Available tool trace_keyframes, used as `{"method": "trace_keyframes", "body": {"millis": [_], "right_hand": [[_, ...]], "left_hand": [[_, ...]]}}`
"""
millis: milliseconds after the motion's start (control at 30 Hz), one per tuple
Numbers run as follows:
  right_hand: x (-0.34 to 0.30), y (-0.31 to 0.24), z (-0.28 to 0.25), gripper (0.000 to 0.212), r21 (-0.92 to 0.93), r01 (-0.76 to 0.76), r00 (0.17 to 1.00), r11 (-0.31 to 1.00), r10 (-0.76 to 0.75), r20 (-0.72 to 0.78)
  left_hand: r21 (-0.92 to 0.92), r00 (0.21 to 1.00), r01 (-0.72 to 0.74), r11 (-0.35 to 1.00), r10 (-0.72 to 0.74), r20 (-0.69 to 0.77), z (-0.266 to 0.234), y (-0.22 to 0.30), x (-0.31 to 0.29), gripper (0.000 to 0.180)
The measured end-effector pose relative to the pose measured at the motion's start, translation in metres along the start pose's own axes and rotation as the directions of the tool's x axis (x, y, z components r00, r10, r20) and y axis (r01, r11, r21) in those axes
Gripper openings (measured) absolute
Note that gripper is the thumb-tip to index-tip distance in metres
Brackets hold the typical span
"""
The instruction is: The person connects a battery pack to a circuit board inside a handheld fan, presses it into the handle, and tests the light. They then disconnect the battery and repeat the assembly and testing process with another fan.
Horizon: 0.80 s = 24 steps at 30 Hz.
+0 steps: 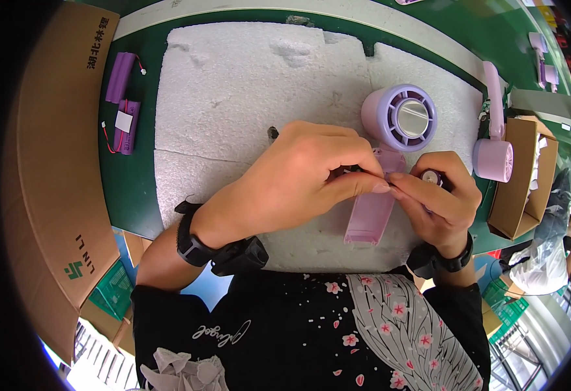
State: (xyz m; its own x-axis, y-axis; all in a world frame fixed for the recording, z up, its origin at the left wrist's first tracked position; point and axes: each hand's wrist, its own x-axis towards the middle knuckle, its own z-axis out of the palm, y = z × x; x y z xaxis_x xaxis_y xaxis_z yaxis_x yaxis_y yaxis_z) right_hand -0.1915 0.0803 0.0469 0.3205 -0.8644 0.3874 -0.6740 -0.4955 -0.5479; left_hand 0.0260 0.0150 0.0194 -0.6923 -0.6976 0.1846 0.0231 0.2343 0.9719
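Note:
A lilac handheld fan lies on the white foam board [233, 91]. Its round head [399, 118] has a spoked ring and a shiny silver disc, and its handle shell [369, 212] is open like a trough toward me. Over the top of the handle, my left hand [311, 163] pinches thumb and forefinger on something too small to make out. From the other side my right hand [445, 202] brings its thumb and forefinger against the same spot. A dark cylinder with a pale round end [431, 176] sits in its curled fingers. The fingers hide the handle's upper end.
Two purple battery packs [127, 127] with thin wires lie on the green table left of the foam. A large cardboard box [57, 163] borders the left. Another lilac fan [494, 159] and a small open carton [523, 182] stand at right. Beyond, a person sits.

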Motion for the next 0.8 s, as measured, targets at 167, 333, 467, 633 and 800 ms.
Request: {"method": "trace_keyframes", "body": {"millis": [167,333,467,633,800], "right_hand": [[-0.001,-0.002,0.001,0.027,-0.009,-0.035,0.997,0.999,0.035,0.068],[0.000,-0.001,0.000,0.026,0.069,-0.098,0.992,0.993,0.092,0.091],[0.000,-0.002,-0.001,0.026,0.129,-0.125,0.988,0.984,0.111,0.112],[-0.002,-0.001,0.000,0.022,0.168,-0.151,0.981,0.974,0.127,0.147],[-0.003,-0.002,0.002,0.020,0.191,-0.188,0.977,0.963,0.164,0.133]], "left_hand": [[0.011,1.000,0.012,1.000,-0.012,0.019,-0.002,0.002,0.001,0.010],[-0.110,0.968,0.223,0.969,-0.206,0.143,-0.010,0.006,-0.001,0.023],[-0.230,0.935,0.323,0.918,-0.273,0.227,-0.016,0.009,0.000,0.036],[-0.223,0.945,0.274,0.936,-0.219,0.243,-0.017,0.008,0.000,0.044],[-0.226,0.959,0.245,0.943,-0.201,0.200,-0.015,0.008,0.000,0.041]]}}
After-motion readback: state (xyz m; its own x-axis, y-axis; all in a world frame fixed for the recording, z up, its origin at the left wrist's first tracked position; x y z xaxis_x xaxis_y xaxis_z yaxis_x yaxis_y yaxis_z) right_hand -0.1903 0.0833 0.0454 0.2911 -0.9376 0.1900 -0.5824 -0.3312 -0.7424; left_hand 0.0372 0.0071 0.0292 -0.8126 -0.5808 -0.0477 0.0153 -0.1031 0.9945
